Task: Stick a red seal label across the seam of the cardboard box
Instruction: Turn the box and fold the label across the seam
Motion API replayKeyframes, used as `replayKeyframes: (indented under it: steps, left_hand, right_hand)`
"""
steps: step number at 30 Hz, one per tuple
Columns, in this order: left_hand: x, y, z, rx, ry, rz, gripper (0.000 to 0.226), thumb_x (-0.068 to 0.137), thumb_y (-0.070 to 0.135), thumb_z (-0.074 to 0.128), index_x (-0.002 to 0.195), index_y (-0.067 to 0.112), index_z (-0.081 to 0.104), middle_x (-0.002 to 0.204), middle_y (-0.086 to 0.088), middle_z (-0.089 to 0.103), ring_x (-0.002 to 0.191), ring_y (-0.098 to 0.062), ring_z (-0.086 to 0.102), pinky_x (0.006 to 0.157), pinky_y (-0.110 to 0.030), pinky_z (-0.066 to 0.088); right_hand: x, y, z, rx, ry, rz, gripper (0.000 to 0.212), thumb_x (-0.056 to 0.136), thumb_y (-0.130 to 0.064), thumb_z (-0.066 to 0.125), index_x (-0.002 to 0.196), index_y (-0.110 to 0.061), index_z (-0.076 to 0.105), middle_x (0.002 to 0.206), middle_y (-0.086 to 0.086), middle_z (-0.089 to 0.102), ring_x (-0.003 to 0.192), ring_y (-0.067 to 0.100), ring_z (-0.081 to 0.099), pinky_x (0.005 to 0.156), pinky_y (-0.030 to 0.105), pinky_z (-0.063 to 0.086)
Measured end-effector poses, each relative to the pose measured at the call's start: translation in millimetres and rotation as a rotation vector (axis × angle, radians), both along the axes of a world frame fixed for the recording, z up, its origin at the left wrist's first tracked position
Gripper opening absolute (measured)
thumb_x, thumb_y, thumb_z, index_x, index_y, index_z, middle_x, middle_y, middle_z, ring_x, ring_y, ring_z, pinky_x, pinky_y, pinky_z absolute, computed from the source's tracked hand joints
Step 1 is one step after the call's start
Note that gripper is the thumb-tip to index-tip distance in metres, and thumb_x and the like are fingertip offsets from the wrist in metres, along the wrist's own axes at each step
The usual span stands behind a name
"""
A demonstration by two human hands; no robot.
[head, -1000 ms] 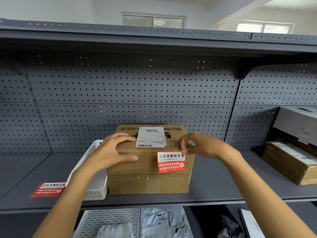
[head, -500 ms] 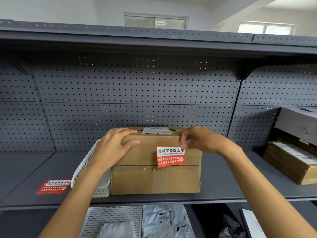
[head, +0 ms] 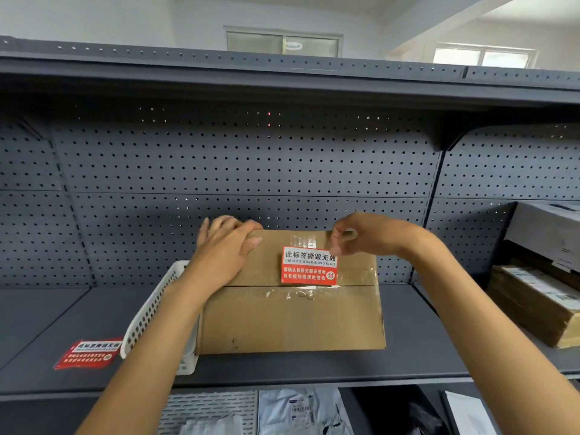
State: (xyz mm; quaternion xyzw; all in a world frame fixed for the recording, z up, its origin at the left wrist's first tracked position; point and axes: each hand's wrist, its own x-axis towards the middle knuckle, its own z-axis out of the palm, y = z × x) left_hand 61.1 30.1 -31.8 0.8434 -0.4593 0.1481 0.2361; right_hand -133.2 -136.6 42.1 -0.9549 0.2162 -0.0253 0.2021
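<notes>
A brown cardboard box (head: 292, 318) stands on the grey shelf, its broad face toward me. A taped seam (head: 251, 286) runs across that face. My left hand (head: 224, 249) grips the box's upper left edge, fingers curled over the top. A red seal label (head: 309, 268) with white and black print hangs flat against the upper half of the face, its lower edge just at the seam. My right hand (head: 370, 235) pinches the label's top right corner. Whether the label is stuck down I cannot tell.
A white perforated basket (head: 150, 312) touches the box's left side. A stack of red labels (head: 89, 353) lies on the shelf (head: 423, 356) further left. Flattened cartons (head: 533, 302) and a grey box (head: 549, 230) sit at the right. Pegboard closes the back.
The box has tipped so its top face with the shipping label no longer shows and the seamed face fills the view. Both hands rose with it; the label stays pinched.
</notes>
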Motion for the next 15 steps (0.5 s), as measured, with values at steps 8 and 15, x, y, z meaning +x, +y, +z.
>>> replayKeyframes:
  steps: [8,15]
  left_hand:
    - [1.4,-16.3,-13.1,-0.264,-0.031,-0.169,0.035,0.1,0.017,0.045,0.125,0.036,0.059,0.125,0.005,0.064,0.129,-0.023,0.047,0.118,-0.043,0.001]
    - [-16.9,-16.1,-18.7,-0.283,0.091,-0.17,0.068,0.091,0.062,0.002,0.142,0.04,0.041,0.152,0.024,0.034,0.146,0.003,-0.006,0.109,-0.019,-0.026]
  right_hand:
    - [-5.5,13.6,5.5,-0.017,-0.016,0.097,0.018,0.095,-0.036,0.054,0.097,-0.019,0.059,0.108,-0.004,0.056,0.106,0.017,0.054,0.08,0.026,0.04]
    - [12.7,10.6,-20.4,-0.018,-0.011,0.033,0.02,0.097,-0.034,0.053,0.089,-0.016,0.053,0.074,-0.01,0.055,0.067,0.006,0.052,0.071,0.027,0.044]
